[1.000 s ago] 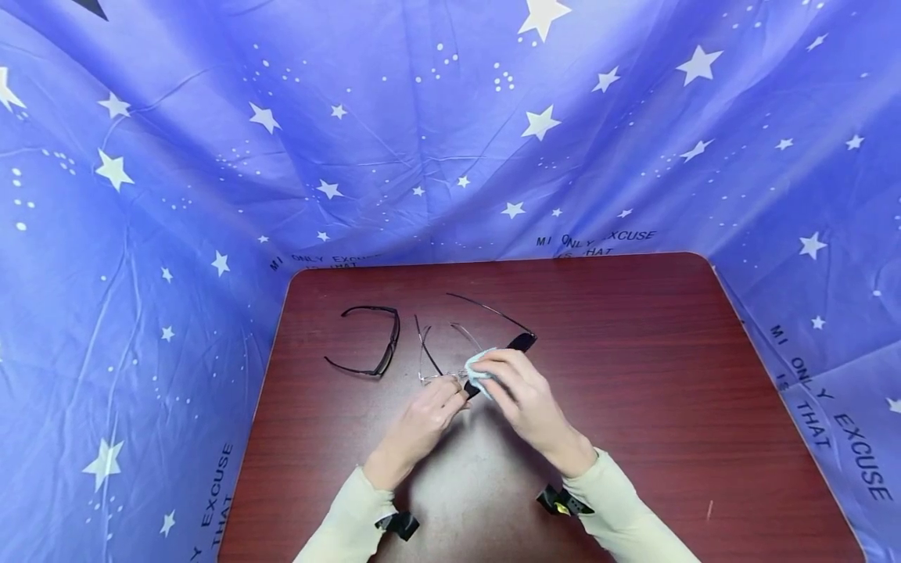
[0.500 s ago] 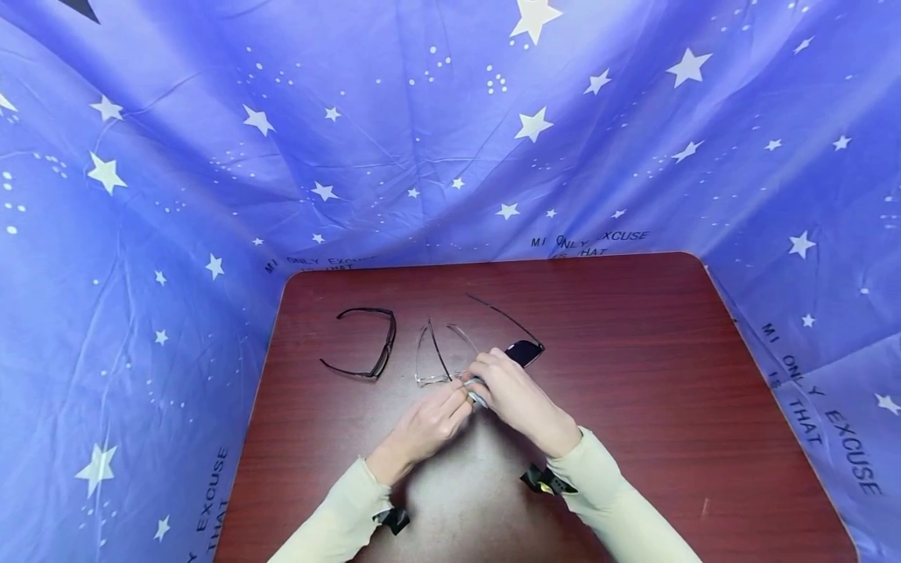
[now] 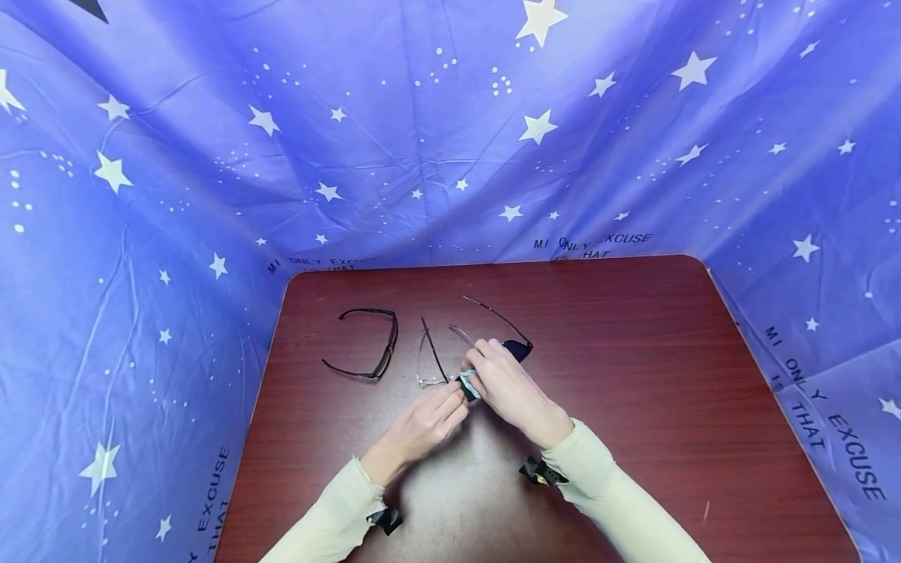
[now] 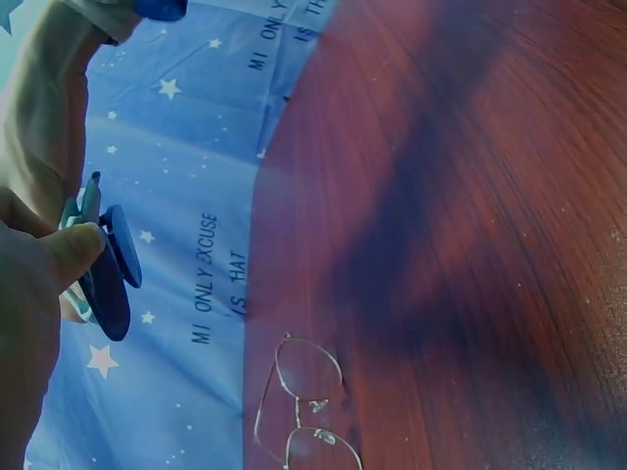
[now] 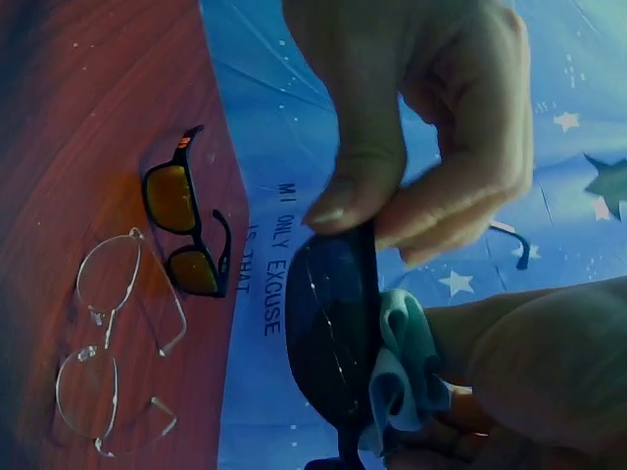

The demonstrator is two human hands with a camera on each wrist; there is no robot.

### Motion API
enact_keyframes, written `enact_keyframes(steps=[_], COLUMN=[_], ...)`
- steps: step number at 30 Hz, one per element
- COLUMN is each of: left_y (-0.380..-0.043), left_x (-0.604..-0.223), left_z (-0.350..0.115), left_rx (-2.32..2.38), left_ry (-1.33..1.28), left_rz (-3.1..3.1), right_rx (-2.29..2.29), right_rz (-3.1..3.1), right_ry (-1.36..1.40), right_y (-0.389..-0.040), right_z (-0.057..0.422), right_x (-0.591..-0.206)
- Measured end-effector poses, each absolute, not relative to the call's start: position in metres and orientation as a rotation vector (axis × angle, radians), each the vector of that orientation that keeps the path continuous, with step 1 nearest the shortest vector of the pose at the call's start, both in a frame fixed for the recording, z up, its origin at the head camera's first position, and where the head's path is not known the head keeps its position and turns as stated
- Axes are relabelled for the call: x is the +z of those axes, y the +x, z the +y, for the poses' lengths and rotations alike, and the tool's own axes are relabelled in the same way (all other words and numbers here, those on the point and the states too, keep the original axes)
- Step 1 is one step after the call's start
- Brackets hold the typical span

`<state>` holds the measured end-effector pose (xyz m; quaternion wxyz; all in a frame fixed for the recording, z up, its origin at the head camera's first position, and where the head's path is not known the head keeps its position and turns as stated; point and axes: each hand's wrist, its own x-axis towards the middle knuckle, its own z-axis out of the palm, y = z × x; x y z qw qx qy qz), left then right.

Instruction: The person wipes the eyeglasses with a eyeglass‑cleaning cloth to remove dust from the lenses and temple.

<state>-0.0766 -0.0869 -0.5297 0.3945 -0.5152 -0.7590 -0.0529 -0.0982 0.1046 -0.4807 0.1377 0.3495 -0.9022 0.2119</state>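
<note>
Between both hands is a pair of dark sunglasses (image 5: pixel 328 323), its temples spread away from the person. My left hand (image 3: pixel 421 426) pinches one end of the frame between thumb and fingers. With my right hand (image 3: pixel 517 395) I hold a light blue cloth (image 5: pixel 402 362), bunched against a lens; in the head view this hand hides the middle of the sunglasses. Beyond the hands on the table lie thin wire-rimmed glasses (image 5: pixel 116 343), partly covered by the right hand in the head view. Left of them rest black-framed sunglasses (image 3: pixel 385 348) with amber-looking lenses in the right wrist view.
The reddish-brown wooden table (image 3: pixel 633 375) has rounded far corners. A blue curtain (image 3: pixel 394 141) with white stars and printed lettering surrounds it at the back and sides. Dark straps (image 3: pixel 542 471) sit at both sleeved wrists.
The right hand with the cloth has shifted down and left along the sunglasses, nearer the left hand. The sunglasses have tilted slightly. The two pairs on the table stay put.
</note>
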Motion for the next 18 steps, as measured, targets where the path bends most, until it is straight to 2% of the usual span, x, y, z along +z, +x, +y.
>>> enact_keyframes(steps=[14,18], left_y=[-0.077,-0.076], left_x=[-0.529,-0.529], left_z=[-0.087,-0.086], left_rx=[-0.152,-0.138], left_ry=[-1.337,-1.350], left_rz=[-1.867,-1.856], right_rx=[0.835,0.854], right_rz=[-2.751,-2.749], right_ry=[1.187,1.162], right_y=[-0.090,-0.090], right_z=[0.111,0.112], right_x=[-0.467,-0.468])
